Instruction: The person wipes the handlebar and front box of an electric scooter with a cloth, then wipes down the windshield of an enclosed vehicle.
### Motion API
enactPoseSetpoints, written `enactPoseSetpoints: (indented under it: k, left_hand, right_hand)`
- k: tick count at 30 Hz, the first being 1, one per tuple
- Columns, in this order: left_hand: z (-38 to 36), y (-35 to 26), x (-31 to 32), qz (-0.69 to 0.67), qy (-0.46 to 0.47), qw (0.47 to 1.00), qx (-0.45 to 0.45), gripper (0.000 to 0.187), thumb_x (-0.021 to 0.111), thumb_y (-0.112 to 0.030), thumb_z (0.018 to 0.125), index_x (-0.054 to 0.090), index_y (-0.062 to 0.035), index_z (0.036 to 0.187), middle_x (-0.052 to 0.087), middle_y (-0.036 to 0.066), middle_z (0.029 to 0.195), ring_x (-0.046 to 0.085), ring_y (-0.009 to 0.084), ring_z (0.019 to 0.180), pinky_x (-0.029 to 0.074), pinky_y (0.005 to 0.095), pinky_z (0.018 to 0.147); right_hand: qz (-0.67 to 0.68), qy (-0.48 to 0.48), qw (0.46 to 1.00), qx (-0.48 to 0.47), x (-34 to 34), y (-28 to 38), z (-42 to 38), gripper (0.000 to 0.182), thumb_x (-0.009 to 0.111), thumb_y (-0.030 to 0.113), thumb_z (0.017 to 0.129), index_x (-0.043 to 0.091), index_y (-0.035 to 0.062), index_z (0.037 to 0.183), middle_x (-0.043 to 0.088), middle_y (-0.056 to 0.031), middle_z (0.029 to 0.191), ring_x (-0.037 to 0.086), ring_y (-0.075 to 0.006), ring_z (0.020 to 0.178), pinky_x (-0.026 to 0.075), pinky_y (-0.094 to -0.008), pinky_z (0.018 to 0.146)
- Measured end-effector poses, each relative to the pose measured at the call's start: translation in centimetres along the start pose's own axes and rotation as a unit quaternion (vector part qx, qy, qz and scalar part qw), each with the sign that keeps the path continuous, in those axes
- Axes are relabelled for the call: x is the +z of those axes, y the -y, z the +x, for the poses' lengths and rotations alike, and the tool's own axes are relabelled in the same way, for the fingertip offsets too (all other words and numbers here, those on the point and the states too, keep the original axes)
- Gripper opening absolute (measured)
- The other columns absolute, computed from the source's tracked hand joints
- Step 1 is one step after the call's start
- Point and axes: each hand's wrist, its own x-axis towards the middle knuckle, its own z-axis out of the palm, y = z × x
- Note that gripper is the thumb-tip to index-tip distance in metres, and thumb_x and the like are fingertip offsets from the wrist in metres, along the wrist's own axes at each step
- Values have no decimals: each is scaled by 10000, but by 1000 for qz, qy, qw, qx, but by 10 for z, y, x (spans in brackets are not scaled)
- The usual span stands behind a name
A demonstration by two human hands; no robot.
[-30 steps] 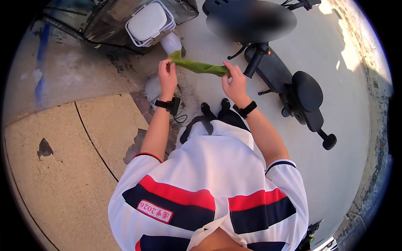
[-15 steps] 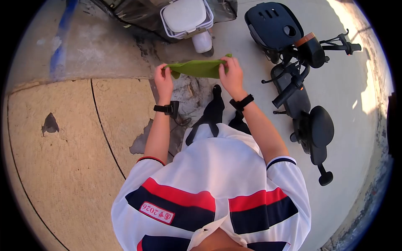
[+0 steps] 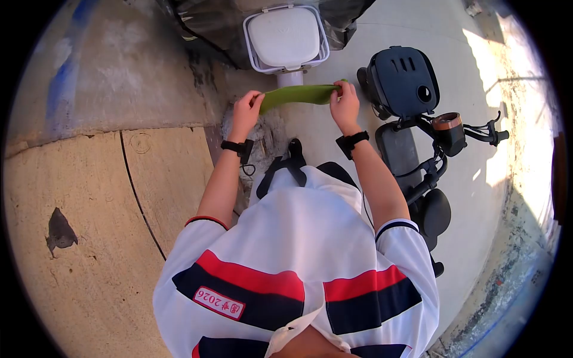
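Both the left hand (image 3: 246, 113) and right hand (image 3: 345, 105) pinch the green fabric cloth (image 3: 298, 94), now pulled into a narrower band below the white plastic lidded box (image 3: 285, 37).

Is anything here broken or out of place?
The pavement is damaged: a dark chipped patch at the left, and crumbled, cracked concrete below the left hand. The green cloth, held stretched between the left hand and the right hand, looks intact. The scooter stands upright.
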Motion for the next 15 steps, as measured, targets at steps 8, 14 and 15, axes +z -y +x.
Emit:
enactPoseSetpoints:
  k: [8,14,15]
  left_hand:
    - [42,32,11,-55,37,996,-51,163,595,-172,983,647,-18,999,657,82,664,634,178,597,474,322,575]
    - [57,45,18,-17,26,998,-60,150,618,-163,963,648,-20,995,670,114,724,651,276,639,494,362,604]
    - [58,45,20,-21,30,997,-66,147,625,-161,956,649,-20,992,669,124,743,649,294,655,495,367,611]
  right_hand:
    - [6,16,998,52,46,-11,46,165,643,100,873,632,75,1035,628,-114,941,660,-289,775,525,-409,684]
    - [-53,42,997,44,80,-33,76,156,649,129,887,616,65,1026,658,-123,859,663,-320,734,518,-439,663]
    - [-54,50,995,63,88,-37,81,152,640,130,894,608,67,1029,665,-129,840,663,-331,725,515,-449,656]
